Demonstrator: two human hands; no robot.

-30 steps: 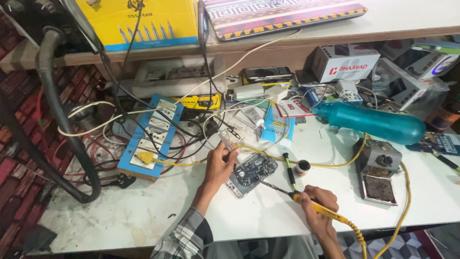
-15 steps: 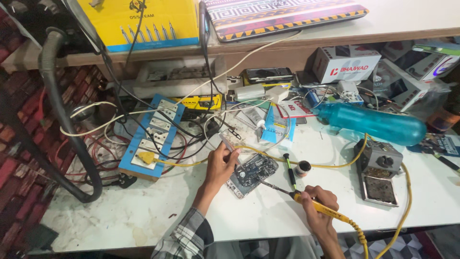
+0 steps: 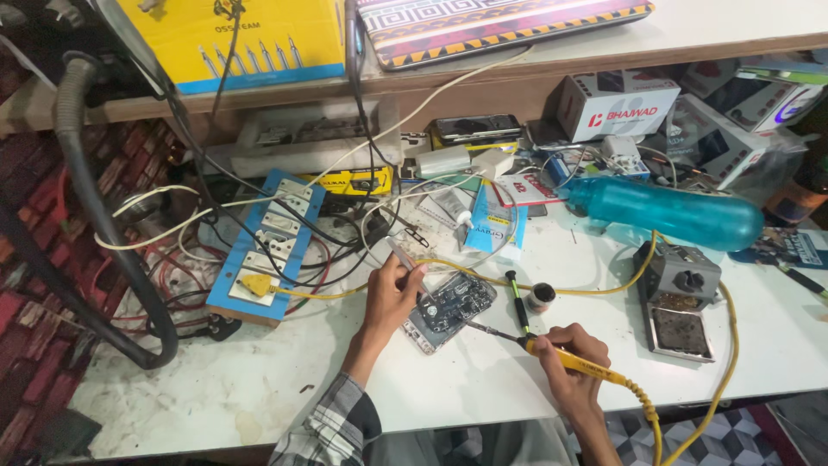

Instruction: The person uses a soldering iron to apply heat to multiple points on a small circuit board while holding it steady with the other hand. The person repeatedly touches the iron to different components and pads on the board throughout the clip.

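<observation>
Your right hand (image 3: 573, 367) gripped the yellow soldering iron (image 3: 552, 352), tip on the opened phone's dark circuit board (image 3: 448, 309) lying just under your left hand's (image 3: 392, 298) fingers, pinched on thin tweezers (image 3: 405, 257), so a slip could have burned them.

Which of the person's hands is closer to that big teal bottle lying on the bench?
Right. The right hand, holding the soldering iron, is below and somewhat left of the bottle. The left hand, by the circuit board, is farther left.
</observation>
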